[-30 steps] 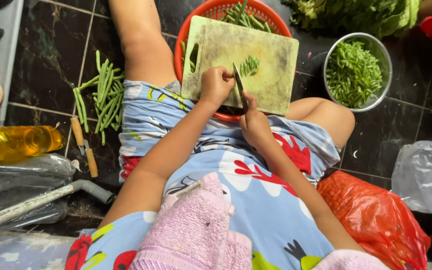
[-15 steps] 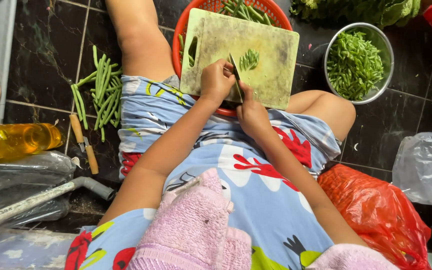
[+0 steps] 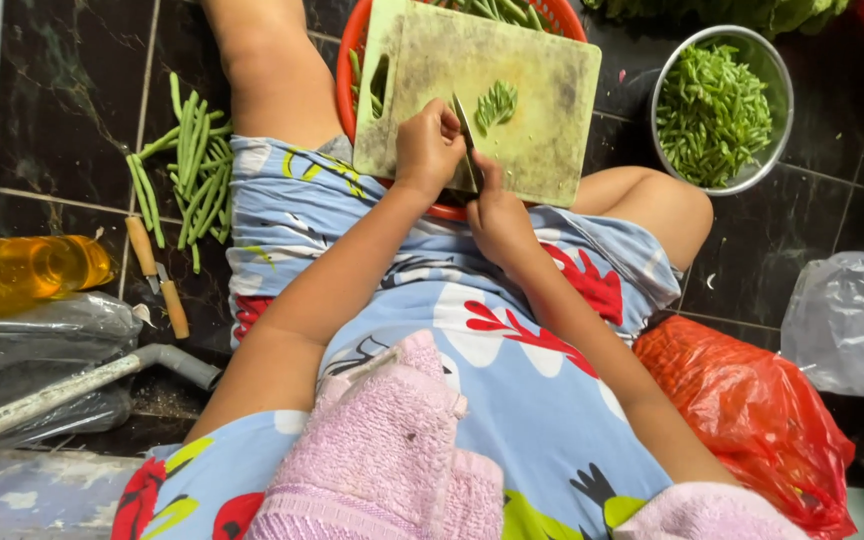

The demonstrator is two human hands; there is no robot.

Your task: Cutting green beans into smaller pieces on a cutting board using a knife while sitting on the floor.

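Two hands meet at the near edge of the cutting board (image 3: pixel 542 110), and from my remote seat I read them like this. The right hand (image 3: pixel 497 215) has its fingers wrapped tight around the handle of a knife (image 3: pixel 467 135), the blade angled up across the board toward a small heap of cut green beans (image 3: pixel 497 102). The left hand (image 3: pixel 430 150) is curled into a loose fist just beside the blade; I think its fingers are pinching beans against the board, but the knuckles hide what is under them, so I cannot tell for sure.

The pale green, stained board lies across a red basket (image 3: pixel 352 60) holding more beans. To the right on the dark tiled floor sits a metal bowl (image 3: pixel 777 120) filled with chopped green pieces. To the left, whole long beans (image 3: pixel 187 165) lie loose on the tiles, with a wooden-handled tool (image 3: pixel 157 275) near them and a bottle of yellow oil (image 3: pixel 22 272) further left. A red plastic bag (image 3: pixel 752 420) sits by the right elbow.
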